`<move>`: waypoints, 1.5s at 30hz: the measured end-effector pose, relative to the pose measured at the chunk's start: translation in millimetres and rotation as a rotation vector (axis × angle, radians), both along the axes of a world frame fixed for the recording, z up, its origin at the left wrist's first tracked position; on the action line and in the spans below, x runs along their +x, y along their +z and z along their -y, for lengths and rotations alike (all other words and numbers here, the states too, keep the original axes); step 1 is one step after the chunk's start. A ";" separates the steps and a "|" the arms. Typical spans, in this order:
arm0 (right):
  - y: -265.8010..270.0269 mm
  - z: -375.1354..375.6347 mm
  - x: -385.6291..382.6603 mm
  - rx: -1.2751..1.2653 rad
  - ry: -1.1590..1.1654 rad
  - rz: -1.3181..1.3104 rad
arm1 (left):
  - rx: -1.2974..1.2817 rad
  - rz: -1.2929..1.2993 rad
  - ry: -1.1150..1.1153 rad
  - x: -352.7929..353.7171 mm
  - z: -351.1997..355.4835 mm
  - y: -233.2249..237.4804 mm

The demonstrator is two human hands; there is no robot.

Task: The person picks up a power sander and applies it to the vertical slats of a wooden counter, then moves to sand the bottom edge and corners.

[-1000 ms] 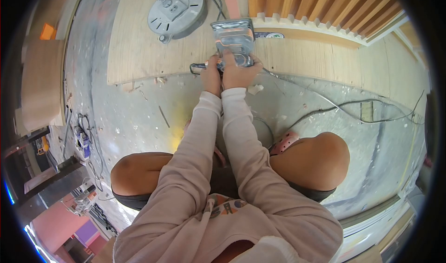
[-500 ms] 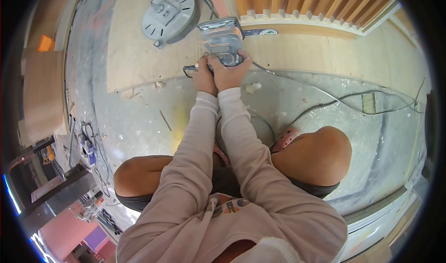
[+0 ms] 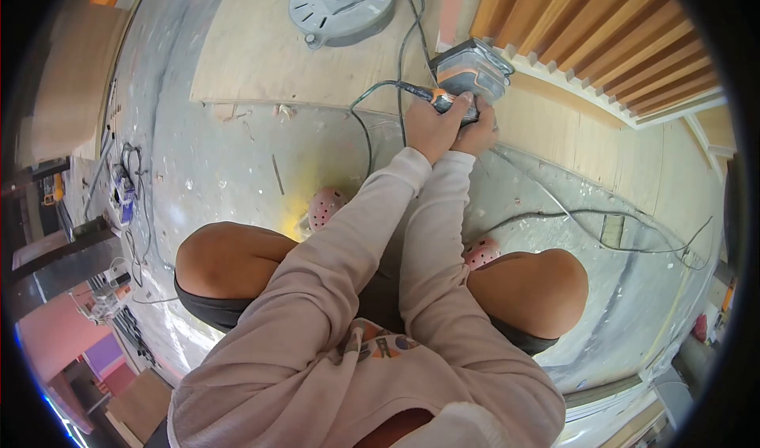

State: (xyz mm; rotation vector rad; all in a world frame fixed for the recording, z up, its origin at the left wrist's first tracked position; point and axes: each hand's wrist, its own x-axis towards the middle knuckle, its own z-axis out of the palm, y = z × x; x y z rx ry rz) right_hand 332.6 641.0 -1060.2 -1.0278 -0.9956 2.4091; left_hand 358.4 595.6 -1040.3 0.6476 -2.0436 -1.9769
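Note:
Both hands are closed on a dusty grey electric sander (image 3: 473, 74) with orange trim. Its flat square pad is tilted up, facing the slatted wooden panel. My left hand (image 3: 432, 127) wraps the cord end of the body, thumb on top. On the other side, my right hand (image 3: 478, 131) grips the lower body, close against the left; some of its fingers are hidden. A dark power cord (image 3: 369, 100) leaves the sander beside my left hand and loops over the plywood board (image 3: 253, 60).
A grey cable reel (image 3: 342, 6) lies on the plywood. At the upper right is a slatted wooden panel (image 3: 602, 32). Cables (image 3: 586, 213) trail across the dusty floor on the right. My pink clogs (image 3: 326, 208) are on the floor below my arms.
The sander and both hands have shifted right in view, nearer the slatted panel, and the sander has turned. Its cord now loops to the left. The view has turned as well.

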 end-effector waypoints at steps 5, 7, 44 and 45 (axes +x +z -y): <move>-8.9 36.9 8.6 0.062 -0.036 -0.014 | 0.051 0.065 0.128 -1.2 28.8 -8.7; 3.5 52.6 16.5 0.195 0.062 0.058 | 0.029 0.068 0.165 -2.6 46.1 -11.9; 69.5 52.9 3.3 0.809 0.335 -0.353 | 0.415 -0.173 0.221 -19.1 70.9 58.4; 68.6 56.7 3.5 0.811 0.333 -0.357 | 0.416 -0.178 0.220 -18.8 67.9 60.8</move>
